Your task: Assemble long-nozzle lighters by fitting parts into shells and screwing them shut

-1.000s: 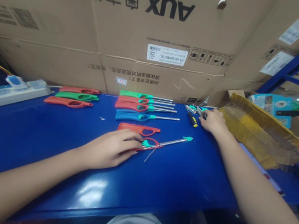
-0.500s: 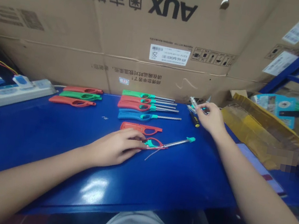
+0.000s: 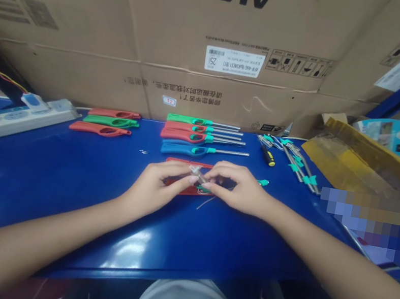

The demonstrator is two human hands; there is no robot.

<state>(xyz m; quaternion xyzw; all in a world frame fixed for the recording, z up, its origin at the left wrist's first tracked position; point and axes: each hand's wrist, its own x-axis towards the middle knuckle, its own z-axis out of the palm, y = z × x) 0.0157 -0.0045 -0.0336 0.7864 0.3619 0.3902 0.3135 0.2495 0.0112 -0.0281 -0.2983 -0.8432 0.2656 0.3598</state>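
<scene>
A small metallic part [image 3: 198,174] is pinched between the fingertips of my left hand [image 3: 157,183] and my right hand [image 3: 241,190]. Both hands are above an opened red lighter shell [image 3: 187,192], which they partly cover. Behind the fingers lies a second red shell half [image 3: 186,162]. A thin wire [image 3: 206,202] sticks out toward me from the opened shell. The teal tip piece [image 3: 263,183] shows just past my right hand.
Several lighters with metal rods, one blue [image 3: 180,149], lie behind my hands. Red and green shells [image 3: 112,121] and a power strip [image 3: 15,122] are at left. Metal rods [image 3: 297,167], a screwdriver [image 3: 268,156] and a yellow-taped box [image 3: 368,163] are at right.
My right hand has come from the rod pile at the back right to the middle, carrying the metallic part. My left hand has lifted off the opened shell and now touches that part.
</scene>
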